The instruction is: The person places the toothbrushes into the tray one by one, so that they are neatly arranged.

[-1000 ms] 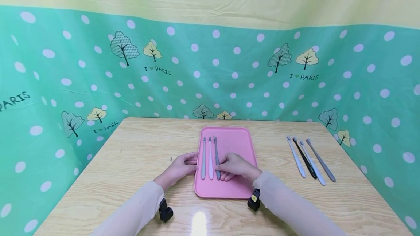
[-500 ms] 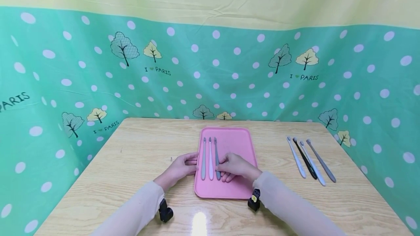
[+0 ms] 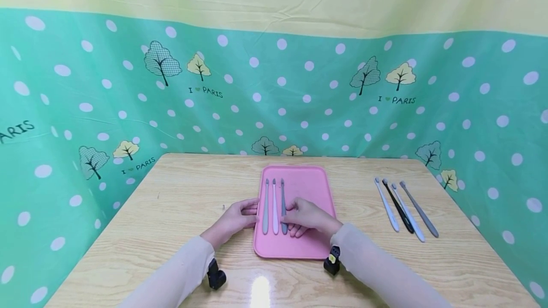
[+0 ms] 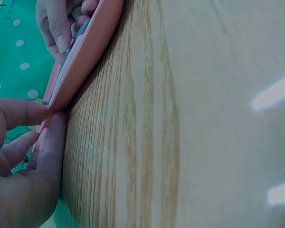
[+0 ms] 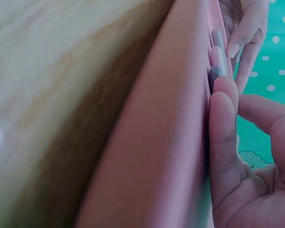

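Note:
A pink tray [image 3: 306, 246] lies on the table with three toothbrushes side by side near its left edge. The leftmost is a grey toothbrush [image 3: 266, 210], then comes a pale pink toothbrush [image 3: 275, 210], then a dark grey toothbrush [image 3: 283, 198]. My right hand [image 3: 310, 216] pinches the dark grey one near its handle end, other fingers resting on the tray. At the tray's left rim, my left hand [image 3: 233, 221] holds the edge, thumb on top and fingers against the side. In the right wrist view, the dark grey handle tip [image 5: 215, 72] shows beside my fingertips.
On the table [image 3: 192, 189] to the right of the tray lie several more toothbrushes: a light blue one [image 3: 386, 206], a black one [image 3: 398, 206], another light blue one [image 3: 408, 213] and a grey one [image 3: 419, 209]. A polka-dot curtain [image 3: 239, 84] hangs behind.
The dark grey toothbrush's head has shifted slightly right, so it lies straighter beside the other two. My right hand has barely moved; my left hand stays at the tray's rim.

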